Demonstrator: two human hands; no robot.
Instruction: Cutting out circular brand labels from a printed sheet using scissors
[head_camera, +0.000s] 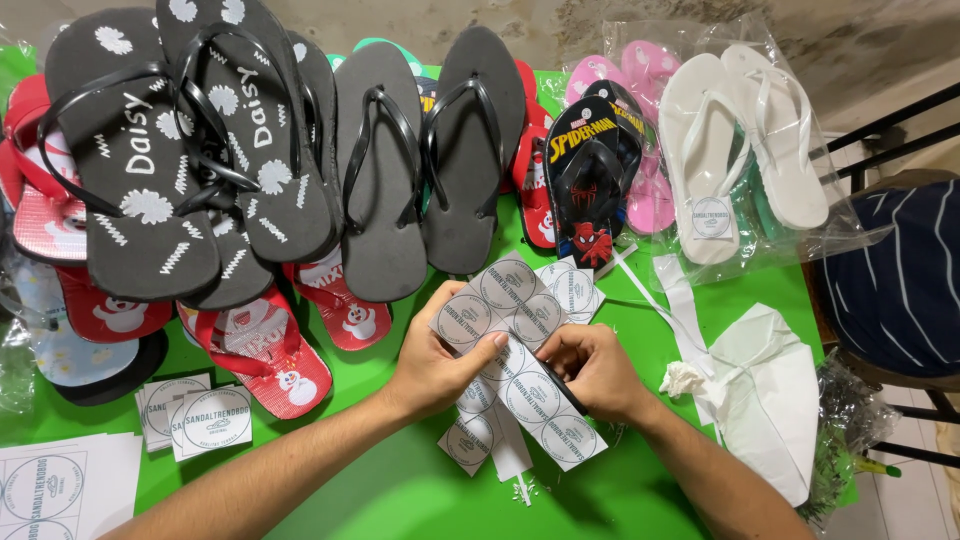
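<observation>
The left hand (432, 362) has its fingers (484, 346) curled and pressed down on a sheet of round stickers (515, 350), the thumb lying flat across the top of it and the other fingers tucked under the sheet's edge. The right hand (597, 368) pinches the same sheet from the other side, its fingers (556, 352) bunched tightly together at a sticker near the middle; whether a sticker is being lifted off is hard to tell, since the fingertips cover that spot. The sheet runs at a slant between the two hands, held just above the green surface (400, 490), with its lower end lying toward the near edge. A second strip of stickers (470, 438) lies under it on the surface, and another small piece (574, 288) sits just beyond the right hand.

Further out, near the left forearm, loose square labels (195, 418) lie stacked, and a larger printed sheet (60, 488) rests at the near left corner. Across the far side of the surface stand rows of flip-flops: black patterned ones (150, 160), plain black ones (420, 150), red ones with snowmen (270, 360), and a small black pair with a red and blue figure (590, 170). A clear plastic bag (830, 235) at the far right holds a white pair (740, 140); behind it another clear bag holds a pink pair (620, 70). White crumpled paper (770, 380) lies to the right of the right hand.
</observation>
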